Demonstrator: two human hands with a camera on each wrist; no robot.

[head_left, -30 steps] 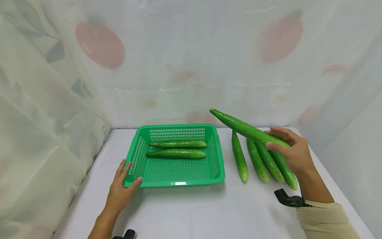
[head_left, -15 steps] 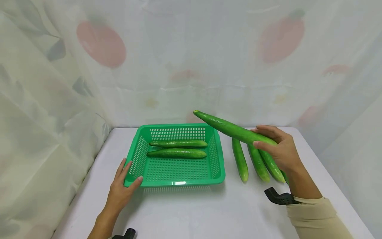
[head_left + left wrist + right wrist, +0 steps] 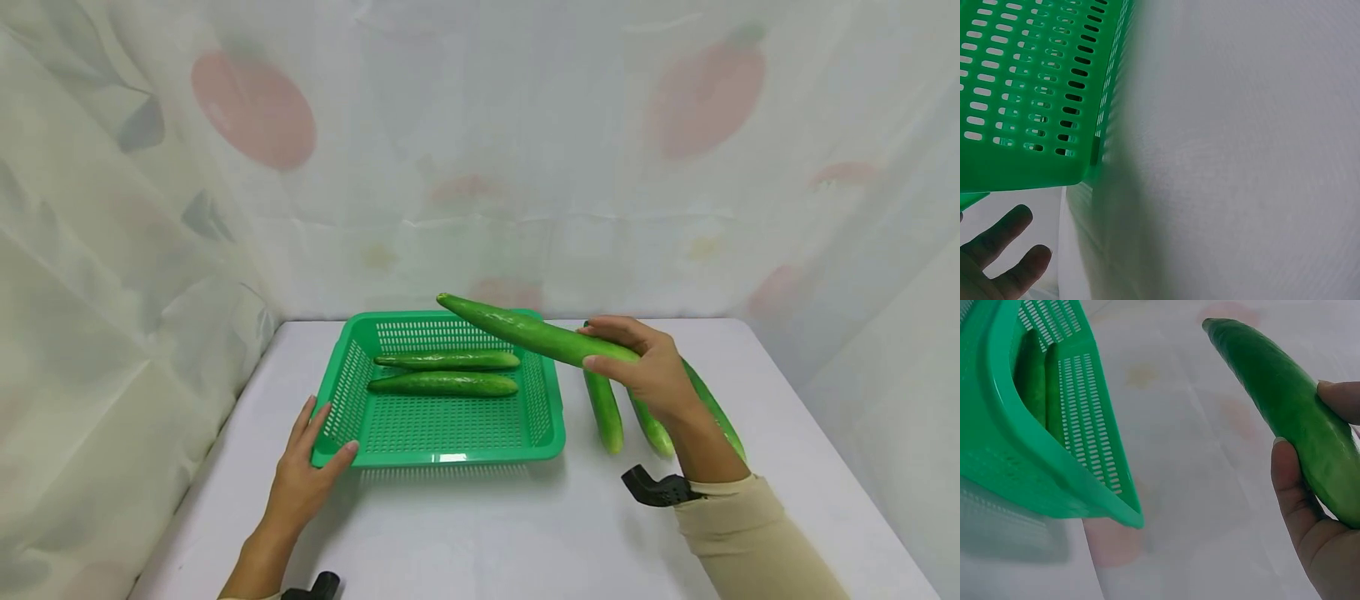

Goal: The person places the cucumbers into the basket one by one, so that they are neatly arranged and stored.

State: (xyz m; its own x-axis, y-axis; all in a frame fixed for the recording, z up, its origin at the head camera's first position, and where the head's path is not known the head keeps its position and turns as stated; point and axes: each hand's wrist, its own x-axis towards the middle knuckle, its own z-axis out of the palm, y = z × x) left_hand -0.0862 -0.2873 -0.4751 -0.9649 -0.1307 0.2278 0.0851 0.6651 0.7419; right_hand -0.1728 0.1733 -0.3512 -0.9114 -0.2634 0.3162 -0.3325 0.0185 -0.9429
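My right hand grips a long green cucumber between thumb and fingers near its paler end. Held aloft, the cucumber slants so that its far tip hangs over the back right of the green plastic basket. Two more cucumbers lie side by side across the basket floor. At the basket's front left corner my left hand touches the rim with spread, fairly straight fingers. The left wrist view shows two of its fingertips beyond the slotted basket wall.
Right of the basket, several loose cucumbers lie lengthwise on the white table, including a leftmost cucumber and a rightmost cucumber. My right hand and forearm partly cover them. A fruit-patterned curtain hangs behind the table.
The right hand has carried the cucumber leftward from above the loose ones, bringing its tip over the basket. The left hand stays at the basket corner.
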